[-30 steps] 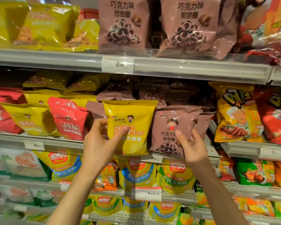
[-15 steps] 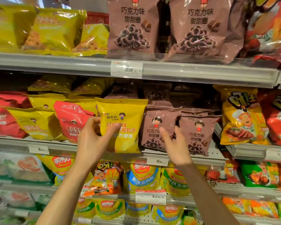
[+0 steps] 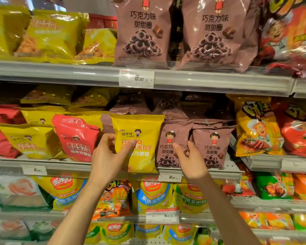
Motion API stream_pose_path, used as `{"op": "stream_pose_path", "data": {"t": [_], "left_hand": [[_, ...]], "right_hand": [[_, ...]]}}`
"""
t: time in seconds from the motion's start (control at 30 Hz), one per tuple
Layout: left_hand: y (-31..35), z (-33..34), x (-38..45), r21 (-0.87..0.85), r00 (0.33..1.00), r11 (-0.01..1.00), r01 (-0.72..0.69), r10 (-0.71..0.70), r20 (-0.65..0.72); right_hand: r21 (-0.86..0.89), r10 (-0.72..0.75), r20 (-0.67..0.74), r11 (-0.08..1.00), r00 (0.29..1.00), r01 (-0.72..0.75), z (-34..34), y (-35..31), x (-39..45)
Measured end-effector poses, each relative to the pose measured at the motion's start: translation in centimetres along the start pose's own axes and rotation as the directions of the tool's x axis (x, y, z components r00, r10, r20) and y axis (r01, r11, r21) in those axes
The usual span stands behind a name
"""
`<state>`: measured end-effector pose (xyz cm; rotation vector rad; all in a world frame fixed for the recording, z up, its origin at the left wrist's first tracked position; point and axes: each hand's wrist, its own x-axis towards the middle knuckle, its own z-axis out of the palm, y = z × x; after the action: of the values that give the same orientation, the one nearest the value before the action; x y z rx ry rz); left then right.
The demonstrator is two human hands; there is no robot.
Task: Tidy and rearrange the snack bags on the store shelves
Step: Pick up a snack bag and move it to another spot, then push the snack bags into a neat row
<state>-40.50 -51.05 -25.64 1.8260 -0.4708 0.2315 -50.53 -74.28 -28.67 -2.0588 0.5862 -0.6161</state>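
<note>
Store shelf (image 3: pixel 201 82), hands gripping snack bags (image 3: pixel 141 138)

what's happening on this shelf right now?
A person is straightening snack bags on the middle shelf. The left hand grips a yellow foil snack bag by its left edge, holding it upright at the shelf front. The right hand pinches the lower right of a mauve chocolate-ring snack bag, beside a second identical mauve bag.
</note>
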Motion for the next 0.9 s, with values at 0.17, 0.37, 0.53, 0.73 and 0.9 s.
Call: {"op": "stream_pose_path", "data": {"t": [0.17,0.37,0.53,0.73,0.9], "left_hand": [[-0.1,0.3,0.0,-0.006,1.0,1.0,-0.002,0.002,0.002],[0.3,1.1,-0.4,-0.012,1.0,1.0,-0.001,0.001,-0.005],[0.6,1.6,-0.7,-0.014,1.0,1.0,0.008,-0.008,-0.005],[0.4,1.1,-1.7,-0.108,1.0,0.994,0.03,-0.031,0.0],[-0.4,0.6,-3.0,-0.132,0.997,0.989,0.064,-0.07,-0.045]], "right_hand": [[-0.084,-0.32,-0.268,0.947,0.909,0.309,-0.9,1.8,-2.6],[-0.474,-0.492,-0.274,0.817,0.826,0.329,-2.5,4.6,-2.0],[-0.377,-0.408,-0.23,0.874,0.883,0.306,-2.4,4.4,-2.1],[-0.217,-0.351,-0.305,0.931,0.885,0.295,-2.6,3.5,-3.9],[0.0,-0.118,-0.323,0.992,0.939,0.124,-3.4,1.9,-5.8]]}}
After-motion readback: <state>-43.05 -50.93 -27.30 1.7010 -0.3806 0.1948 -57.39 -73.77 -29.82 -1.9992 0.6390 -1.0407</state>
